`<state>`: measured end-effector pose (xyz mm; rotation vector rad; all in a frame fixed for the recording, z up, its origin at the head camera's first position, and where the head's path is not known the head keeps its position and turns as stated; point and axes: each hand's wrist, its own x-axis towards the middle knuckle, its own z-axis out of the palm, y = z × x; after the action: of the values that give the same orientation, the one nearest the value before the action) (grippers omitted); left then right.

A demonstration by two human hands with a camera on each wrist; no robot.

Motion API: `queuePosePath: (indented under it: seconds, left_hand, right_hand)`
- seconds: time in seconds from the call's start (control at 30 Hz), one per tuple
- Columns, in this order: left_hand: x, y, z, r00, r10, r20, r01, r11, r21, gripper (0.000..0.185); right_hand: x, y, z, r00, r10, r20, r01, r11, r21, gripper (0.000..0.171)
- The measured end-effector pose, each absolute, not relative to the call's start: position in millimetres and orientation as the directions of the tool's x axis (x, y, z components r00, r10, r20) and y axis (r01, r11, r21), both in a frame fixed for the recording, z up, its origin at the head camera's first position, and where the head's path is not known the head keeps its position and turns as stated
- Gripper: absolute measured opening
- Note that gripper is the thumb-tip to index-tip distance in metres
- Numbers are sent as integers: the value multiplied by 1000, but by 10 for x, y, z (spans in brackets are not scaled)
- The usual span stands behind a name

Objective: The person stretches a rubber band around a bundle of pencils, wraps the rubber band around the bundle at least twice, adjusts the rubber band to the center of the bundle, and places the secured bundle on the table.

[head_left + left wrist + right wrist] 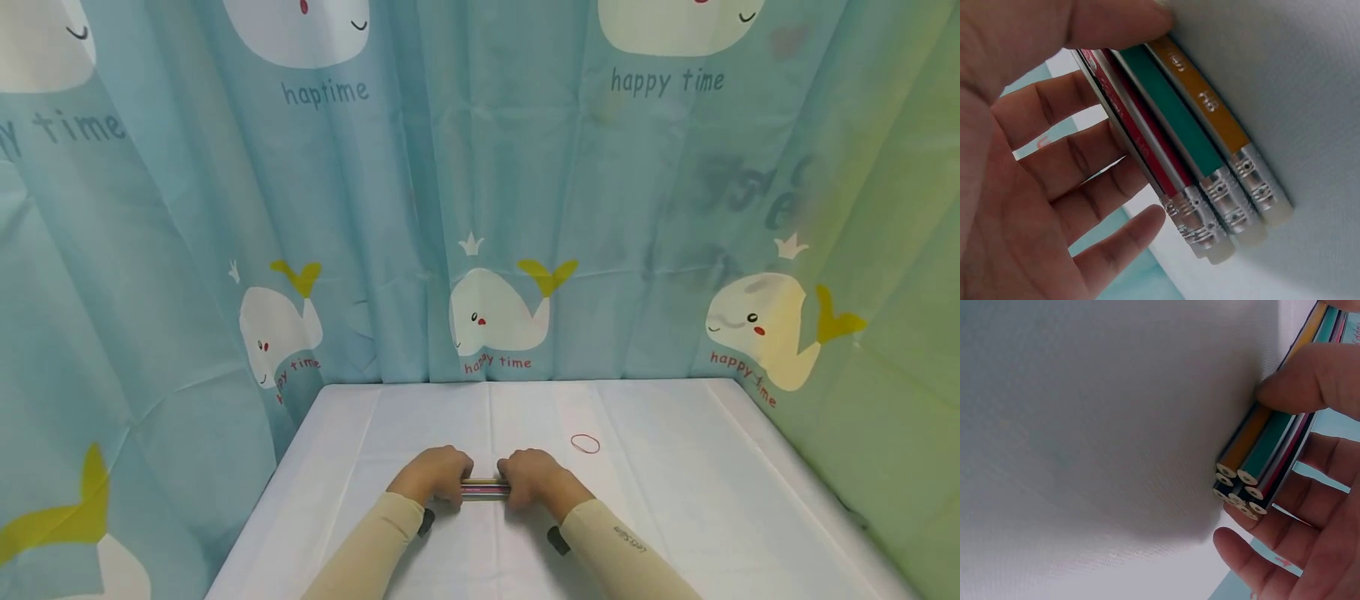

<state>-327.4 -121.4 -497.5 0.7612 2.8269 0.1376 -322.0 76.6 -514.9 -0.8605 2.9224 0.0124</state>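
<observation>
From the head view, a bundle of pencils (484, 489) was held on the bench (675, 500) between left hand (435, 473) and right hand (531, 475). At the left wrist, eraser ends (1235, 225) were seen—light, stiff, apt to slip apart. At the right wrist, the unsharpened ends (1238, 484) were pinched; both ends seemed best gripped together.
</observation>
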Motion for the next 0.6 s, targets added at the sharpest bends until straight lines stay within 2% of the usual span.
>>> queuePosePath:
  seconds: [0.6]
  left_hand:
    - [-3173,-1177,-4975,-849,498,-178,488,867,98,22]
  right_hand:
    - [-3099,720,-5144,-847,-518,-121,-523,852,14,17]
